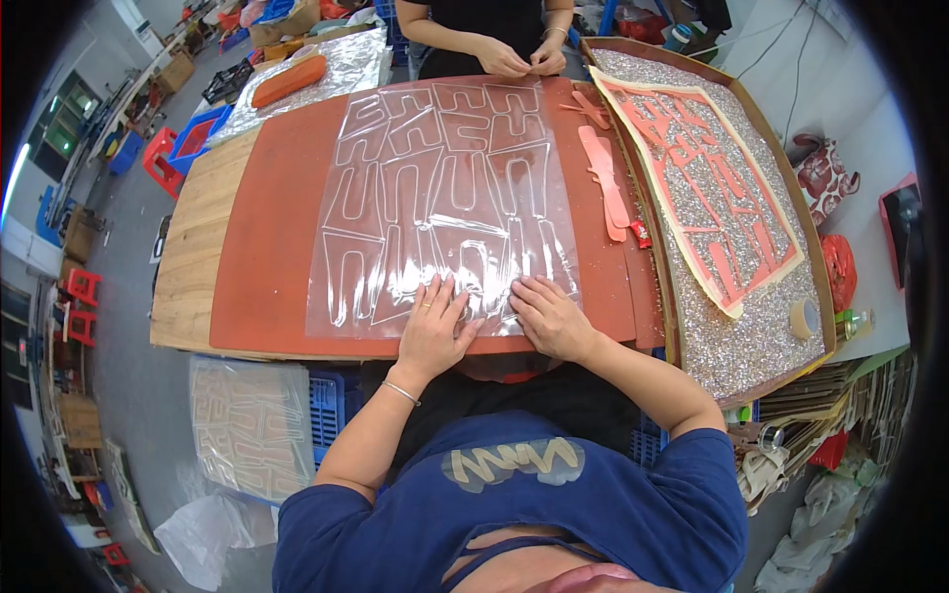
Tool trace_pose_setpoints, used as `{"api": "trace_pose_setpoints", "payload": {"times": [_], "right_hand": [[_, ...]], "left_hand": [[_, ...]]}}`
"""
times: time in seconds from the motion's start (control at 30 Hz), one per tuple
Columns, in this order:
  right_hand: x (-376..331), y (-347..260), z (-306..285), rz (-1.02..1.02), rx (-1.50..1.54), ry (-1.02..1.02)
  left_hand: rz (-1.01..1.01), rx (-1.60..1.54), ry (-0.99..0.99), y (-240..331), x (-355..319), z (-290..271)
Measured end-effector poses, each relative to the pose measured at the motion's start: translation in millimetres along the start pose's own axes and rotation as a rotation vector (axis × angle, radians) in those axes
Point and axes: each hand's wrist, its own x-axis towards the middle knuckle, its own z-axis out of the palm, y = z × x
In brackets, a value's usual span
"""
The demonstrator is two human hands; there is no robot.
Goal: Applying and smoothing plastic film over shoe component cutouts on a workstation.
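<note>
A transparent plastic sheet (400, 212) with outlined cut-out shapes lies flat on a reddish-brown board (272, 227). My left hand (435, 326), with a ring on one finger, rests palm down on the sheet's near edge, its fingers spread forward. To its right, my right hand (554, 318) also lies flat at the near edge, fingers stretched over the sheet and toward the left. Neither hand grips anything. Right of the sheet lie several salmon-pink cut pieces (605, 183) and a small red item (641, 234).
At the right, a shallow tray (727, 381) of glittery flakes bears a cream-bordered sheet (794, 259) with pink shapes and a tape roll (805, 319). Across the table stand a co-worker's hands (524, 59). Another patterned plastic-covered stack (252, 425) sits below left, beside a blue crate (326, 410).
</note>
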Motion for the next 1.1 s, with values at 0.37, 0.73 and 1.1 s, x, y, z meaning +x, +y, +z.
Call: {"api": "trace_pose_setpoints", "payload": {"times": [0.37, 0.73, 1.1], "right_hand": [[2.4, 2.1, 0.3, 0.009, 0.041, 0.039], [8.1, -5.0, -1.3, 0.023, -0.010, -0.016], [8.1, -5.5, 1.3, 0.027, -0.013, -0.030]], "left_hand": [[0.001, 0.003, 0.000, 3.3, 3.0, -1.5], [-0.001, -0.019, 0.000, -0.2, 1.4, -0.3], [-0.020, -0.029, -0.001, 0.1, 0.1, -0.6]]}}
